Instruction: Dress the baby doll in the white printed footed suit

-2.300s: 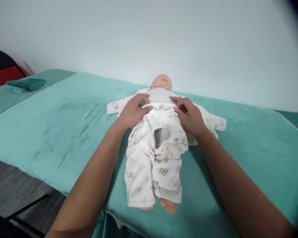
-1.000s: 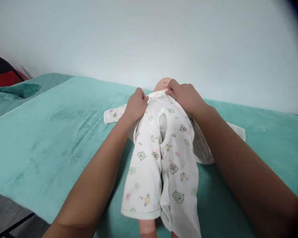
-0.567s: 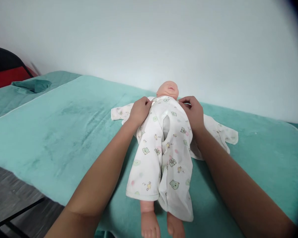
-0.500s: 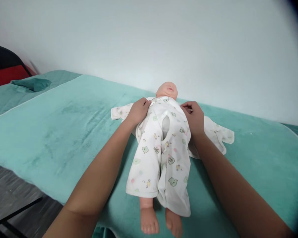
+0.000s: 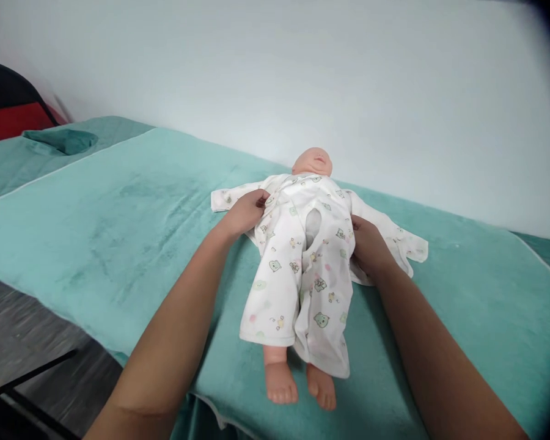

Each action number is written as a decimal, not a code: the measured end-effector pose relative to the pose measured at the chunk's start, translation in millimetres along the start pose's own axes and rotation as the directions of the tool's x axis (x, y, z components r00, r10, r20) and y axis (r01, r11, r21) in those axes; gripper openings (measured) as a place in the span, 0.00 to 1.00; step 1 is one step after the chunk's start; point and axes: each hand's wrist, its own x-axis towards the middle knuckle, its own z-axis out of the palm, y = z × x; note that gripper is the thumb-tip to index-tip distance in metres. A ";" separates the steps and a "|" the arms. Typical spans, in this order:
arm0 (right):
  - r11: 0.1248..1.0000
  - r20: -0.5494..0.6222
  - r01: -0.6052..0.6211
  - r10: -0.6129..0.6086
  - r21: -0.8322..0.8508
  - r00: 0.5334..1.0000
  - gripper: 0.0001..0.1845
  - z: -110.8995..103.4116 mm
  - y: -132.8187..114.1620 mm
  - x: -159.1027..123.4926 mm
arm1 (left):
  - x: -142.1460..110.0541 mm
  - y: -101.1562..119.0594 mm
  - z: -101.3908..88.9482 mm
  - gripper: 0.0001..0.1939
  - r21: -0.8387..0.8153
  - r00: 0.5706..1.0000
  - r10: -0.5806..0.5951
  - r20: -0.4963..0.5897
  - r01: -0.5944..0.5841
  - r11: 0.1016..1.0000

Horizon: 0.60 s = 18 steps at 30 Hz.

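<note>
A baby doll (image 5: 314, 161) lies on its back, bare feet towards me. It wears white open-crotch baby trousers (image 5: 275, 293) printed with small bears, pulled high on its torso. A matching baby shirt (image 5: 380, 223) is spread out with both sleeves to the sides. My left hand (image 5: 246, 212) is closed at the upper side edge of the trousers, its fingertips pinching cloth. Lower down on the opposite side, my right hand (image 5: 370, 244) has curled fingers against the trousers' edge; its fingertips are partly hidden by the cloth.
A green cover (image 5: 119, 220) lies over the table, against a white wall (image 5: 275, 73). At the far left are a bunched dark green cloth (image 5: 64, 140) and a black and red chair (image 5: 9, 104). Grey floor (image 5: 36, 336) shows at lower left.
Both hands have moved down the doll's sides, the right one more clearly. The doll's right shoulder area of the shirt shows more. The view has shifted slightly.
</note>
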 end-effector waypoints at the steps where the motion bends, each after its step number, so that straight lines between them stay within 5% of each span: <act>1: 0.998 0.002 -0.021 0.021 0.051 1.000 0.14 1.0 -0.1 0.5 | -3.2 -0.5 0.7 0.09 0.006 1.000 0.007 0.002 -0.007 1.000; 5: 0.993 -0.046 -0.037 0.042 0.116 0.998 0.18 5.4 -2.7 1.7 | -11.6 -1.5 2.9 0.05 -0.007 1.000 0.026 -0.015 -0.026 1.000; 10: 0.996 -0.025 -0.022 0.024 0.088 0.999 0.17 8.4 -14.6 -3.2 | -13.9 0.2 3.8 0.02 -0.169 0.994 -0.083 0.071 0.094 0.981; 15: 0.992 -0.124 0.112 -0.118 -0.051 0.985 0.14 9.9 -27.3 -9.5 | -15.5 4.6 4.9 0.03 -0.204 0.979 -0.130 0.155 0.161 0.966; 18: 0.996 -0.167 0.093 -0.091 0.001 0.982 0.14 10.0 -28.2 -9.2 | -17.6 8.5 6.6 0.04 -0.293 0.971 -0.160 0.179 0.208 0.933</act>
